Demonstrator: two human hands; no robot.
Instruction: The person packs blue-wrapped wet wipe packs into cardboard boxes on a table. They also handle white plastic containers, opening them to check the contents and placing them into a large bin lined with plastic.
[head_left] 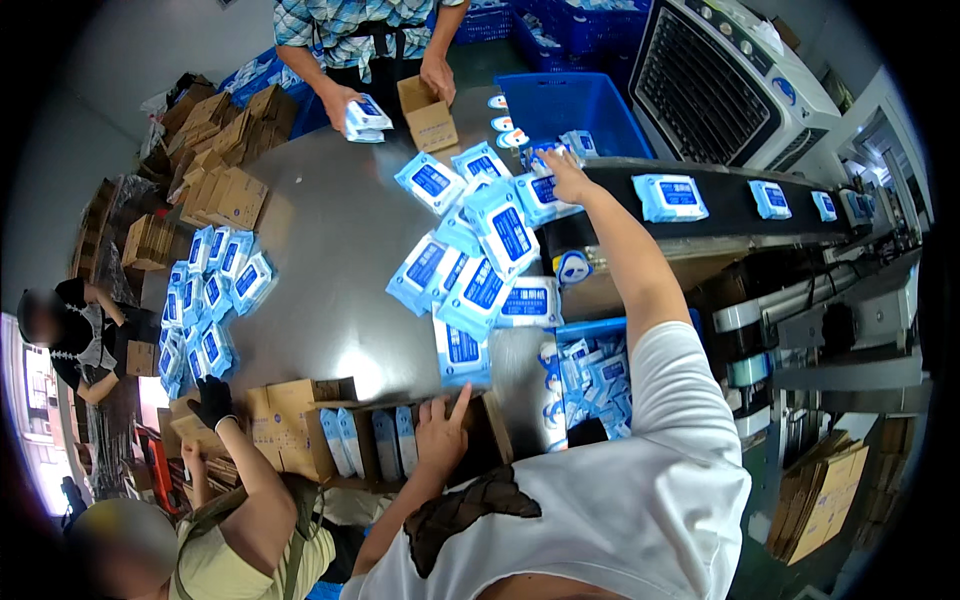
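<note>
My right arm reaches up to the near end of the conveyor belt (735, 205). There my right hand (568, 180), fingers stretched out, lies over a blue-and-white wet-wipe packet (538, 198). Closer to my body, my left hand (441, 432) is at an open cardboard carton (487, 428), with its fingers extended and the index finger pointing at a wipe packet (462, 345). Several packets (340, 442) stand on edge in the carton, left of that hand. Between my hands, a loose heap of wipe packets (500, 235) covers part of the metal table (330, 240).
Across the table a person holds packets (367, 118) and a small carton (428, 115). A black-gloved co-worker at left handles a carton (195, 425) near another packet pile (212, 290). Blue crates (590, 105) flank the belt. An air cooler (735, 85) stands behind it.
</note>
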